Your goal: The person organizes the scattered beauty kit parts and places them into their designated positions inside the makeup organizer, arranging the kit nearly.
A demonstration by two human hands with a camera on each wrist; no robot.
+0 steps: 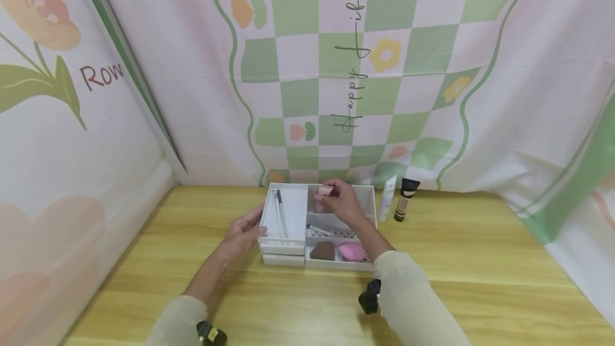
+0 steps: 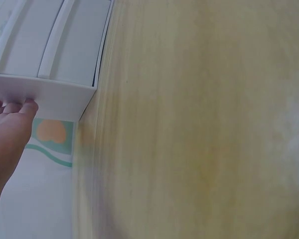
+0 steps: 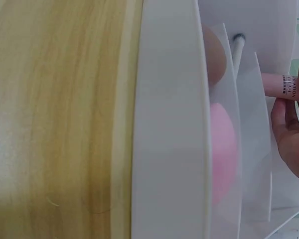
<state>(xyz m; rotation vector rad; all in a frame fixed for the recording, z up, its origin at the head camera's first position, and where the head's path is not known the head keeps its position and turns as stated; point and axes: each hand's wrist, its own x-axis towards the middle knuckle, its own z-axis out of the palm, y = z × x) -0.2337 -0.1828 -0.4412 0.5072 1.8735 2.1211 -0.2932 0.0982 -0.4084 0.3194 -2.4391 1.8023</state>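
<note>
A white desktop organizer (image 1: pixel 282 243) stands on the table, with drawers at its left front. My right hand (image 1: pixel 342 203) pinches a pink cream tube (image 1: pixel 320 205) upright in the back right compartment; in the right wrist view the printed tube (image 3: pixel 278 85) reaches down behind the divider. Against the organizer's left wall (image 2: pixel 65 99) my left hand (image 1: pixel 240 236) rests, its fingers extended along the side. Thin brushes (image 1: pixel 281 212) lie in the top left tray. A brown sponge (image 1: pixel 322 251) and a pink sponge (image 1: pixel 352 251) sit in the front right compartment, a white-handled brush (image 1: pixel 319 230) in the middle one.
To the right of the organizer a white tube (image 1: pixel 387 199) and a black-capped tube (image 1: pixel 406 200) stand upright on the wooden table (image 1: pixel 456 271). A printed curtain (image 1: pixel 336 89) hangs right behind, and another wall of cloth (image 1: pixel 62 186) borders the left side.
</note>
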